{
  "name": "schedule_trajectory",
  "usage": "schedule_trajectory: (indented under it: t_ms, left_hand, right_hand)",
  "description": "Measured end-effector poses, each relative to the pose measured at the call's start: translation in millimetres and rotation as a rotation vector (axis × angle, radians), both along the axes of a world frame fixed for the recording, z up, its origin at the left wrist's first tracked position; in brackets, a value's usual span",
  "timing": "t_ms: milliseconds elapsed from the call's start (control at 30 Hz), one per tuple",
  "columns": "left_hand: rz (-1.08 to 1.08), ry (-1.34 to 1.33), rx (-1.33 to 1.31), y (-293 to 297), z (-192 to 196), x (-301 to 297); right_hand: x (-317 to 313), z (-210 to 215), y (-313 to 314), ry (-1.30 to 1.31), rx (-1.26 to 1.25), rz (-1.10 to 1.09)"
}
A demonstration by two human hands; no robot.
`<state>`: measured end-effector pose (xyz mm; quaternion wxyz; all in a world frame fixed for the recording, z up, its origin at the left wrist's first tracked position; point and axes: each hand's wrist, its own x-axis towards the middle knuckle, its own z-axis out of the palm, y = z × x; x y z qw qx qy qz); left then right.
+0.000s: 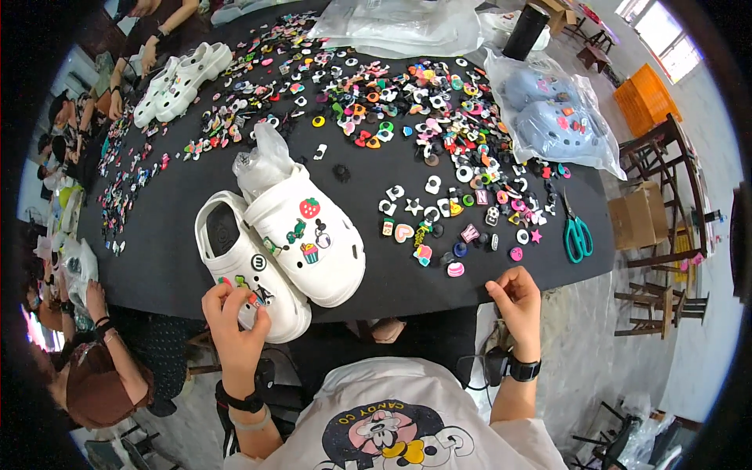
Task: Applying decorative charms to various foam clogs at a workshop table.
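Observation:
A pair of white clogs stands at the near left of the table. The right-hand clog [333,243] carries several shoe charms, among them a strawberry charm [310,207] and a popcorn charm [310,253]; clear plastic is stuffed in its opening. My left hand [235,317] is at the toe of the left-hand clog [235,254], thumb and fingers closed around a small coloured shoe charm [254,300], partly hidden by the fingers. Near the front edge, my right hand [517,305] hovers with loosely bent fingers, thumb apart, and no object visible in it. A pink charm [456,269] lies close by.
Loose charms [376,94] spread over the black table [376,294]. Teal-handled scissors [578,237] lie at the right. Bagged blue clogs [560,129], plastic bags [399,27] and a black cylinder [526,31] stand farther back. Other people work along the left around white clogs [182,82].

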<state>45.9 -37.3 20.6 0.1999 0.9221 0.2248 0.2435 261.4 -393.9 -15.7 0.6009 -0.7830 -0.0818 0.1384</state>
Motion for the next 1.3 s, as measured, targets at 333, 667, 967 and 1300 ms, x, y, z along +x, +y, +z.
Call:
schedule_trajectory:
  t_ms: [333, 667, 967, 1300]
  left_hand:
    - [0.018, -0.018, 0.005, -3.8, -6.1, -1.8]
    - [0.038, 0.010, -0.013, -3.0, -12.1, -6.0]
    - [0.055, 0.012, 0.000, -3.7, -16.1, -4.3]
    - [0.079, 0.012, -0.010, -9.7, -13.0, -2.1]
  right_hand:
    - [2.8, 12.5, 45.0, -0.479, -0.470, 0.128]
    - [11.1, 9.8, 22.4, -0.421, -0.479, -0.003]
    - [21.4, 14.9, 38.5, -0.355, -0.363, 0.085]
    - [42.6, 14.3, 92.7, -0.617, -0.675, 0.341]
